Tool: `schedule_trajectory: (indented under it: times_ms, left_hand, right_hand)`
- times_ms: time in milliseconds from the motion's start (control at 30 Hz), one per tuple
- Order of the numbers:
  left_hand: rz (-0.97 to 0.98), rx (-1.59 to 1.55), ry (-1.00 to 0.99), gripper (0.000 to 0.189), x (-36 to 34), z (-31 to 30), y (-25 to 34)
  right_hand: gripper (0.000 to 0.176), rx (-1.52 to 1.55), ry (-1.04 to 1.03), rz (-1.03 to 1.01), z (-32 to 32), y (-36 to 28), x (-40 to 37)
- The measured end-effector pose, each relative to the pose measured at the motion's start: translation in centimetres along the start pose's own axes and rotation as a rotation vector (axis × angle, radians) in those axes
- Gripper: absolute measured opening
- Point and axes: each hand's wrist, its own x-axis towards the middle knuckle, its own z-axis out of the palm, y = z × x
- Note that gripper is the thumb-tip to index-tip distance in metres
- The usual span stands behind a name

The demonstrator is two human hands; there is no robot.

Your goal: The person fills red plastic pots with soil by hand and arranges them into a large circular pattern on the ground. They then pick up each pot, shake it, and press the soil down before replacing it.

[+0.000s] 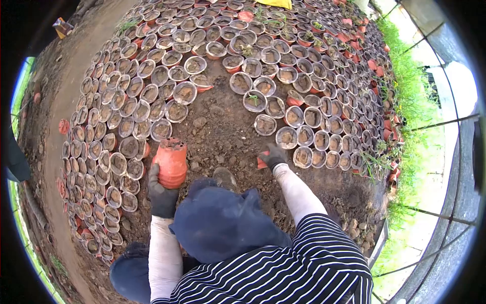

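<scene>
Wrapped round the side of an upright orange-red pot (172, 164) is my left hand (163, 193), in a dark glove. The pot's rim looks ragged. My right hand (274, 156), also in a dark glove, is lower right of the bare soil strip, with its fingers closed on a small red piece (262, 159) close to the ground. What that piece belongs to is hard to make out. Just right of my right hand stand soil-filled pots (302, 157). Other filled pots (161, 130) stand just beyond the orange-red pot.
Rows of soil-filled pots (195, 65) cover the ground ahead and to both sides. Loose soil (217, 131) lies between them. Green grass (412, 101) and a netting wall with poles are at the right. A dirt path (63, 101) runs along the left.
</scene>
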Motion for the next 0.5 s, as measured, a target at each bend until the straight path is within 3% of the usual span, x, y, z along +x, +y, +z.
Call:
schedule_trajectory:
  times_ms: [67,167,267,333,433,500]
  left_hand:
    - [-0.050,0.008,-0.034,0.042,-0.3,-0.4,-0.2]
    - [-0.149,-0.084,-0.013,0.043,-0.5,0.4,-0.1]
    - [-0.050,0.122,-0.021,0.043,-1.7,1.1,-0.4]
    - [0.075,0.320,-0.028,0.042,-2.3,1.8,-0.2]
    - [0.022,0.074,0.017,0.040,-2.1,0.9,0.2]
    - [0.103,0.286,-0.026,0.040,-2.2,-0.1,0.1]
  right_hand:
    - [0.061,-0.185,-0.223,0.091,-1.2,-2.5,-1.4]
    - [0.064,-0.327,-0.267,0.143,-0.9,-4.1,-1.7]
    - [0.066,-0.476,-0.354,-0.064,-1.1,-5.0,-1.8]
    - [0.062,-0.447,-0.377,-0.023,-0.7,-5.1,-1.4]
    - [0.052,-0.383,-0.507,-0.005,-2.1,-5.3,0.1]
    - [0.049,-0.263,-0.377,-0.005,-2.3,-5.5,-0.2]
